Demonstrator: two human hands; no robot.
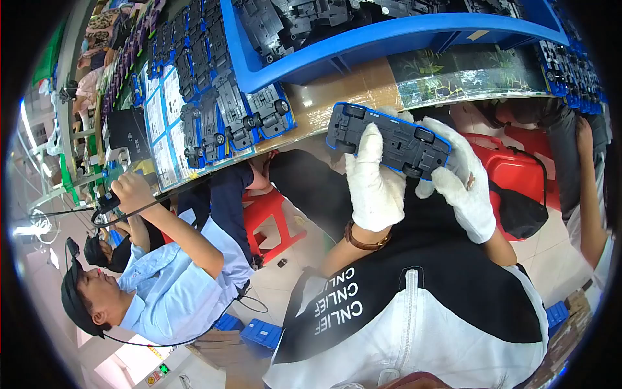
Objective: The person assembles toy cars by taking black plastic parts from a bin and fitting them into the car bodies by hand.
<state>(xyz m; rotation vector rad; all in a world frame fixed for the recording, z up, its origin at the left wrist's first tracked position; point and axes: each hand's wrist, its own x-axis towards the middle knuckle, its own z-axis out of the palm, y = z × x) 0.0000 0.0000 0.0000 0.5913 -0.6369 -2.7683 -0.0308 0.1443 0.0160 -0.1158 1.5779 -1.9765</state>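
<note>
A blue toy car (392, 139) is held over my lap, its black underside with wheels turned up toward me. White gloves cover both hands. My left hand (372, 185) is closed on the car's left part and middle, its thumb laid across the black base and the other fingers partly hidden beneath. At the right end, my right hand (465, 188) curls around the car, with the thumb by the lower corner and fingers along the far edge. A brown-strapped watch (368, 241) circles my left wrist.
A blue bin (389, 32) of black car bases stands on the table ahead. Rows of upturned toy cars (227, 110) lie left of it, more (570, 74) at far right. A co-worker in light blue (175, 285) sits left. Red stools (275, 223) stand below the table.
</note>
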